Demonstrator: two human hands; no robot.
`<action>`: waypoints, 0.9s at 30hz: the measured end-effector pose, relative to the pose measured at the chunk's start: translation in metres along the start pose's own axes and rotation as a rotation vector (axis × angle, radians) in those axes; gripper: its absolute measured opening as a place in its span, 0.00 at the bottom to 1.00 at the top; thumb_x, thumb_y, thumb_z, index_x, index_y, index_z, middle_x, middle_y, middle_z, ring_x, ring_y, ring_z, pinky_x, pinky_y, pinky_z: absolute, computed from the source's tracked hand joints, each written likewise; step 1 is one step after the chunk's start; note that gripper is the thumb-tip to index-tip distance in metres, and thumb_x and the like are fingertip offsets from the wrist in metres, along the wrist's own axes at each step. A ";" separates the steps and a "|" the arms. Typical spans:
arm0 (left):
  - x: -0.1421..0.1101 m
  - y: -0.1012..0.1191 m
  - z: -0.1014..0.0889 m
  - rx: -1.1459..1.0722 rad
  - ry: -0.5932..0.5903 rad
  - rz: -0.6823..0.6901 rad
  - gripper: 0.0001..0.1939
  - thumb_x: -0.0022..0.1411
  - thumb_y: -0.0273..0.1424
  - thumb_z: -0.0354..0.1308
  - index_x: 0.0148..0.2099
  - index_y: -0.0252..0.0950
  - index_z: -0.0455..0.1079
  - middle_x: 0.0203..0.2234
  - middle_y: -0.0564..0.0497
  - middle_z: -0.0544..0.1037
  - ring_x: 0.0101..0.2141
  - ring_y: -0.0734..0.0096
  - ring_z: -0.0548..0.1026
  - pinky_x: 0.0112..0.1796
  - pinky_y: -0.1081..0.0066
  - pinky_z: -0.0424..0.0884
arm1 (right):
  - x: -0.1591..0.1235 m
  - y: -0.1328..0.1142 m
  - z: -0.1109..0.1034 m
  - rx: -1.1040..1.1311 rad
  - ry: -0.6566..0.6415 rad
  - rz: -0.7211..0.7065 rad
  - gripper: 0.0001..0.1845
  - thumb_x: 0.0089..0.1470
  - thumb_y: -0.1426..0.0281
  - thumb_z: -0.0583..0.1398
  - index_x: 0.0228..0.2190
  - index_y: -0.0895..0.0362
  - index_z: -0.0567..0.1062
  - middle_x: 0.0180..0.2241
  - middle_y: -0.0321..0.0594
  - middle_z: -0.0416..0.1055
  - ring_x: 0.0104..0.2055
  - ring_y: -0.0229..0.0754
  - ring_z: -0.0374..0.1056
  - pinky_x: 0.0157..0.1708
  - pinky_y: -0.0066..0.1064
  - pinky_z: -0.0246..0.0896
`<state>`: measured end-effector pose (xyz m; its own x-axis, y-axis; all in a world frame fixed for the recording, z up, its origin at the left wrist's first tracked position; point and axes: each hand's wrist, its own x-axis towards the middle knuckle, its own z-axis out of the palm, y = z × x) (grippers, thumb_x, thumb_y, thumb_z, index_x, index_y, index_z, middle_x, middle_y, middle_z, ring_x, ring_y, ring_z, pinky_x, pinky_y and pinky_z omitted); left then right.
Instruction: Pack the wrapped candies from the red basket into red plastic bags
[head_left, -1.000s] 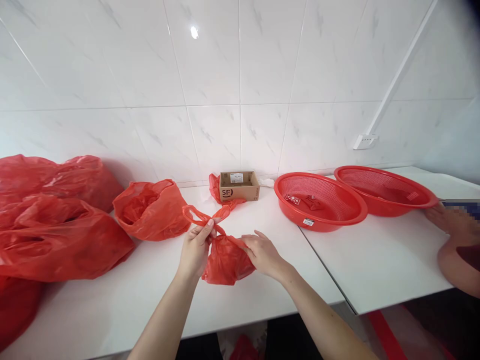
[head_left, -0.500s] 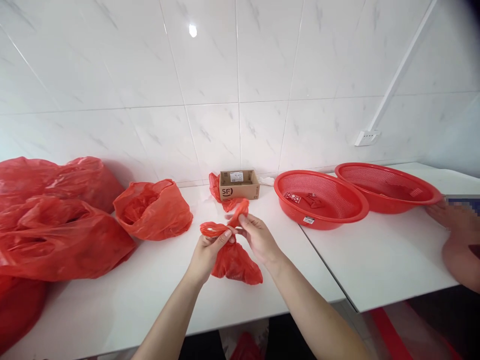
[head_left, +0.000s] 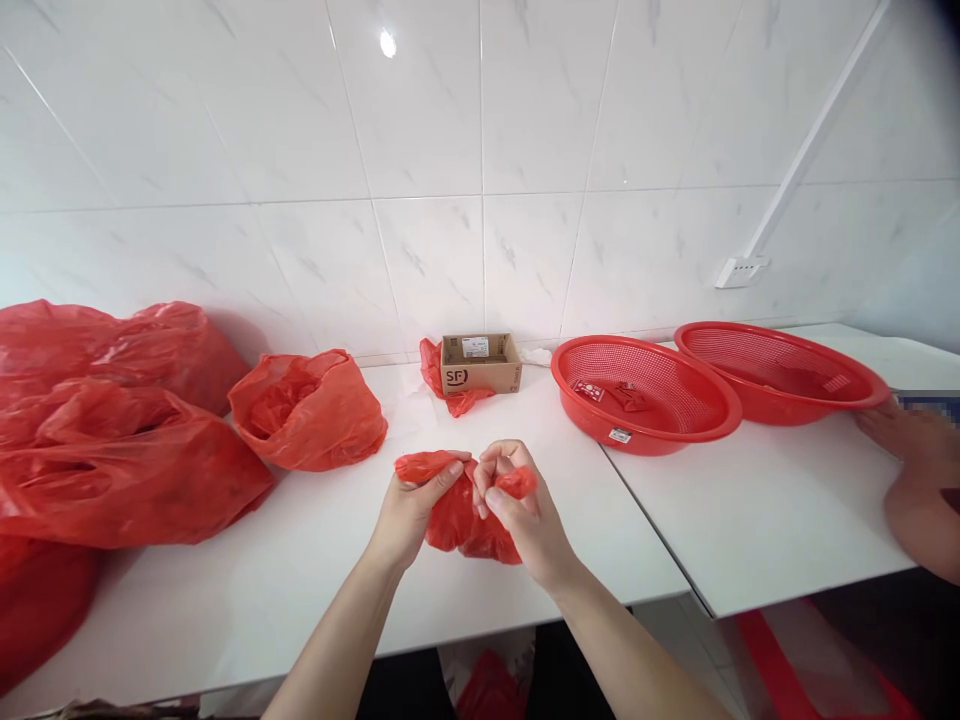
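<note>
A small red plastic bag (head_left: 459, 520) rests on the white table (head_left: 300, 570) just in front of me. My left hand (head_left: 409, 512) pinches one of its handles, bunched at the bag's upper left. My right hand (head_left: 521, 512) is closed round the other handle, with red plastic showing between the fingers. Both hands are close together over the top of the bag.
Larger red bags (head_left: 112, 450) and a mid-sized one (head_left: 307, 410) lie at the left. A small cardboard box (head_left: 480, 362) stands by the tiled wall. Two red mesh baskets (head_left: 645, 393) (head_left: 780, 372) sit at the right, where another person's hand (head_left: 911, 450) rests.
The long handles that were stretched out above the bag have been drawn in. Both hands have come down and together on top of the bag.
</note>
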<state>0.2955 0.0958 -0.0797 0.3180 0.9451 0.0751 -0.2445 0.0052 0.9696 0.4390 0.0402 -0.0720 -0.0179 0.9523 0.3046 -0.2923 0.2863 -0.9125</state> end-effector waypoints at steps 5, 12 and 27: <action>-0.002 0.006 -0.002 0.083 -0.047 0.086 0.07 0.47 0.31 0.70 0.29 0.37 0.75 0.32 0.47 0.80 0.32 0.63 0.76 0.35 0.65 0.72 | -0.001 0.012 -0.016 0.005 0.059 0.152 0.07 0.57 0.63 0.57 0.31 0.52 0.66 0.21 0.29 0.59 0.22 0.36 0.59 0.24 0.29 0.58; -0.002 0.013 -0.005 0.287 -0.144 0.185 0.10 0.44 0.18 0.65 0.29 0.38 0.75 0.35 0.48 0.76 0.36 0.64 0.74 0.39 0.67 0.71 | 0.017 0.006 -0.033 -0.548 0.069 -0.125 0.11 0.54 0.69 0.59 0.40 0.50 0.74 0.44 0.39 0.73 0.48 0.45 0.67 0.52 0.42 0.59; -0.008 -0.019 0.005 0.590 0.216 0.650 0.16 0.51 0.19 0.61 0.40 0.43 0.68 0.35 0.51 0.72 0.37 0.64 0.72 0.38 0.67 0.68 | 0.003 0.024 0.004 -0.379 0.126 -0.123 0.07 0.54 0.71 0.59 0.35 0.51 0.65 0.34 0.35 0.70 0.37 0.40 0.68 0.39 0.33 0.64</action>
<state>0.3021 0.0871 -0.0976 0.0881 0.7445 0.6618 0.2125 -0.6632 0.7177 0.4282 0.0495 -0.0920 0.1191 0.9072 0.4035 0.0877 0.3952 -0.9144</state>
